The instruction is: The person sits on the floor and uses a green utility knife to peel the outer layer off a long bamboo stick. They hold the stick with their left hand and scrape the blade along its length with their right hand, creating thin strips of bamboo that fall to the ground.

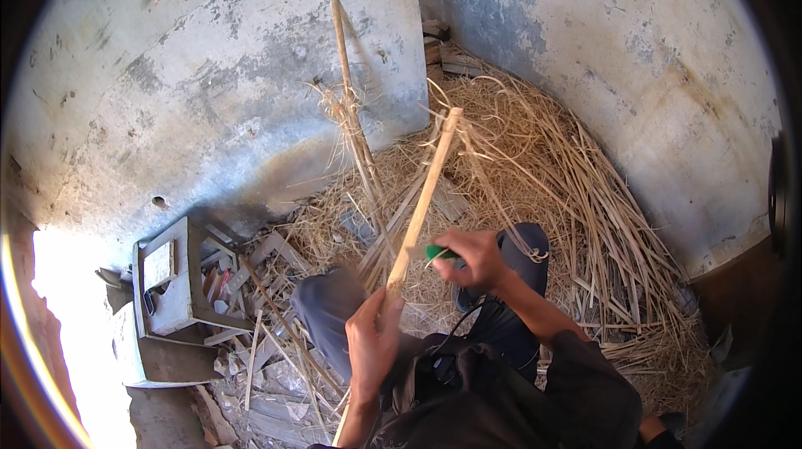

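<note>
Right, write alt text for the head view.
A person's left hand grips a long pale stick while the right hand holds a small green object close to it. Beyond lie heaped straw-coloured shavings and strips beside peeling walls, with a grey box-like casing at left.

Left hand (373, 340) grips a pale wooden strip (428, 187); right hand (478, 259) holds a green-handled tool (440, 253)
</note>
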